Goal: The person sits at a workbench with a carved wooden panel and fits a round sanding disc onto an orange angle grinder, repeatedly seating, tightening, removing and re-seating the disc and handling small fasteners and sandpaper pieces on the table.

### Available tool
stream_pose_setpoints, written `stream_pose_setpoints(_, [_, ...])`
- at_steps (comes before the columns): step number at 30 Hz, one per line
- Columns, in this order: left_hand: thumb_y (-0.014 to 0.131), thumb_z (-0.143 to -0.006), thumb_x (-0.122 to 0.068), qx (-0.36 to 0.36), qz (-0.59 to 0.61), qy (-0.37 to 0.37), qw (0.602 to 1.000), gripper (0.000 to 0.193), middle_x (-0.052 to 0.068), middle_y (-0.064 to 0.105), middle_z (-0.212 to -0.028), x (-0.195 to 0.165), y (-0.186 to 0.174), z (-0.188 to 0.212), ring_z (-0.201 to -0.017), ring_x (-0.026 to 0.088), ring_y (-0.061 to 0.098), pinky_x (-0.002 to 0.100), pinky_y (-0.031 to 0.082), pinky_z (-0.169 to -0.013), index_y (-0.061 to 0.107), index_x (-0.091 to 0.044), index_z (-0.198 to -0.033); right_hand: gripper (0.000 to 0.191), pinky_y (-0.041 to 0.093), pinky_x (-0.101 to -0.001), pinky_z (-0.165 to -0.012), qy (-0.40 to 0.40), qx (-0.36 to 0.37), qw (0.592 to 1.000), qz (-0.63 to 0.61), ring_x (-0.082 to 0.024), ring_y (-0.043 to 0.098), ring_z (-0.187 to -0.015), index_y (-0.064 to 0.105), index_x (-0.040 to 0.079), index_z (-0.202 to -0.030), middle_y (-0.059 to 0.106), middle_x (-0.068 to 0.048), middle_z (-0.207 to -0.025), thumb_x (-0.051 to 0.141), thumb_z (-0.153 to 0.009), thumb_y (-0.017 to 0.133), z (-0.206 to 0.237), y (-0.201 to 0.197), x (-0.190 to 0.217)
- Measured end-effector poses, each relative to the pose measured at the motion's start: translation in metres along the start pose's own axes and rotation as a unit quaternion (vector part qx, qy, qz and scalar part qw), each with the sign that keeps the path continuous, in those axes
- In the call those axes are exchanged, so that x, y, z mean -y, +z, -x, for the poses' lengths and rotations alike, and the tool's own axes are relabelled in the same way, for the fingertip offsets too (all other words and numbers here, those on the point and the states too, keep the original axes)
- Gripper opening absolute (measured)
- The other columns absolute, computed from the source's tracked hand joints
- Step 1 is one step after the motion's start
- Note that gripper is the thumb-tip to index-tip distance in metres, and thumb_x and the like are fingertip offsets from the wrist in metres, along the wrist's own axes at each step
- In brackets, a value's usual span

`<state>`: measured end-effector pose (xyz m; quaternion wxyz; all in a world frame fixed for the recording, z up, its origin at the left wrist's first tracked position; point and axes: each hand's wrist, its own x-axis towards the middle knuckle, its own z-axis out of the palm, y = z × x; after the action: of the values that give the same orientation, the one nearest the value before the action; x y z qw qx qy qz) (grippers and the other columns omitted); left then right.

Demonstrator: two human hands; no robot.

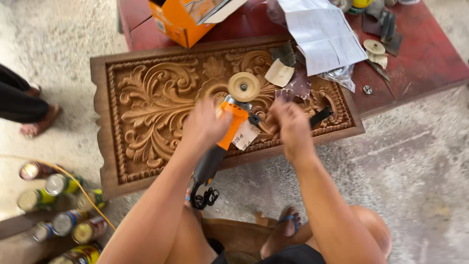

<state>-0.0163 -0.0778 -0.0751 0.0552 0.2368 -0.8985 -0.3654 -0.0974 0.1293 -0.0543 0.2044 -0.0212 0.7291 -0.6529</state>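
Note:
My left hand [205, 124] grips the orange and black body of an angle grinder [225, 134] held over a carved wooden panel [156, 102]. A round tan sanding disc [244, 86] sits at the grinder's head, facing up. My right hand [288, 124] is just right of the grinder's head, fingers curled near a small black part [254, 119] and a piece of sandpaper [245, 134]; motion blur hides whether it grips anything. The grinder's black cord [205, 198] is coiled below the handle.
An orange box [183, 22], white paper sheets [325, 34], sandpaper pieces [282, 73] and discs [374, 47] lie on a red platform [425, 54]. Several cans [61, 210] stand at lower left. Another person's feet [36, 120] are at far left. My sandalled foot [286, 230] rests below.

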Motion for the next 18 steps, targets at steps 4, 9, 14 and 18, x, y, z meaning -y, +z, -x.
stream_pose_setpoints(4, [0.077,-0.073,-0.035,0.033,-0.095,0.036,0.994,0.099,0.024,0.060,-0.122,-0.006,0.015,0.056,-0.113,0.044,0.059,0.052,0.051,-0.088,0.032,0.000,-0.155,0.028,0.050,-0.0253,-0.054,0.033,0.046,0.998,-0.033,-0.010,0.062,-0.063,0.069,0.001,-0.102,0.069,-0.004,-0.085,0.029,-0.098,0.069,0.027,-0.001,-0.068])
stream_pose_setpoints(9, [0.081,-0.073,-0.024,0.033,0.078,0.072,0.994,0.088,0.016,0.069,-0.121,-0.045,-0.015,0.085,-0.110,0.031,0.069,0.042,0.054,-0.092,0.039,-0.004,-0.149,0.050,0.061,-0.0259,-0.071,-0.016,0.040,0.973,-0.226,-0.008,0.071,-0.084,0.052,0.008,-0.137,0.067,-0.005,-0.114,0.029,-0.095,0.068,0.024,0.010,-0.091])
stream_pose_setpoints(14, [0.087,-0.068,-0.014,0.081,0.233,0.013,0.969,0.091,0.012,0.068,-0.112,-0.110,-0.039,0.148,-0.092,0.013,0.067,0.030,0.059,-0.077,0.036,-0.007,-0.144,0.068,0.054,-0.0286,-0.077,-0.096,0.114,0.896,-0.419,-0.012,0.062,-0.092,0.043,0.010,-0.153,0.061,-0.008,-0.120,0.031,-0.096,0.072,0.056,0.000,-0.010])
stream_pose_setpoints(18, [0.078,-0.079,-0.013,0.117,0.263,0.102,0.952,0.060,0.007,0.067,-0.115,-0.167,-0.080,0.168,-0.088,0.008,0.065,0.026,0.057,-0.074,0.054,-0.008,-0.134,0.062,0.059,-0.0324,-0.076,-0.154,0.065,0.853,-0.495,-0.015,0.067,-0.092,0.045,0.008,-0.140,0.062,-0.010,-0.115,0.029,-0.089,0.075,0.104,-0.022,0.053])
